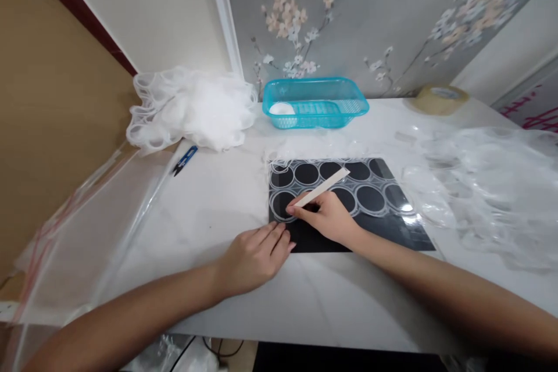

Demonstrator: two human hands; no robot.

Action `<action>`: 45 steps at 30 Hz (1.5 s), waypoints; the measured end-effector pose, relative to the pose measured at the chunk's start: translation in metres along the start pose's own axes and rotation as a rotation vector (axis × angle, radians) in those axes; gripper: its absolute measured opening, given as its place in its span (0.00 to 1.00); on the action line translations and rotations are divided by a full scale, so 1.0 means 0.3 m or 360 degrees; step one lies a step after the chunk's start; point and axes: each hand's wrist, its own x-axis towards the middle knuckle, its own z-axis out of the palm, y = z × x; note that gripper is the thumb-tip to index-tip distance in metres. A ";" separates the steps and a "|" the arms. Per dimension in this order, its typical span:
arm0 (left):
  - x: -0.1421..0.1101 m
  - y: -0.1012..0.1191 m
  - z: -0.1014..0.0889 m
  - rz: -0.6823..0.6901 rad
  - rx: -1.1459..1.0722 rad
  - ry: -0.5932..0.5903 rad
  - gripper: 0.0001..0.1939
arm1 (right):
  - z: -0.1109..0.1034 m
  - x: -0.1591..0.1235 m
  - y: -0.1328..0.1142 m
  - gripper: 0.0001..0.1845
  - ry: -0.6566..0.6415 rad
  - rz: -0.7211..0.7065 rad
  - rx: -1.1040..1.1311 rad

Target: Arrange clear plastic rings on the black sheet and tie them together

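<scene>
In the head view, work seems midway: over clear white-ringed film, left in place on a black rectangular mat, a flat white stick is pinched at nine o'clock by the right hand, the left hand laid flat at seven.

A turquoise basket stands toward the back of the white table, a white round item inside its left end; a tape roll lies to its right; blue snips rest beside a clear plastic bag; blossoms decorate the grey wall behind; brown cardboard stands far left.
</scene>
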 end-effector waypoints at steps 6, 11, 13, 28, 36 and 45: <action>0.001 0.011 0.007 -0.0072 -0.0030 0.0007 0.10 | 0.001 0.001 -0.001 0.06 -0.0007 -0.0058 -0.0056; 0.021 -0.043 0.004 -0.0390 -0.0641 0.0029 0.06 | 0.014 -0.016 0.025 0.06 -0.0032 -0.0571 -0.0313; 0.031 -0.064 -0.001 -0.0724 -0.1065 0.0082 0.10 | 0.021 -0.024 0.041 0.08 -0.0043 -0.0836 -0.0537; 0.078 -0.039 0.025 -0.2040 -0.2037 -0.0446 0.18 | 0.011 -0.016 0.000 0.18 0.0118 -0.0055 0.0451; 0.086 -0.039 0.058 -0.2123 -0.2097 -0.0301 0.18 | 0.019 -0.008 -0.009 0.20 0.0101 -0.0008 0.0544; 0.096 -0.038 0.048 -0.2174 -0.2117 -0.0231 0.11 | 0.025 -0.025 -0.009 0.10 0.0092 -0.0228 0.0221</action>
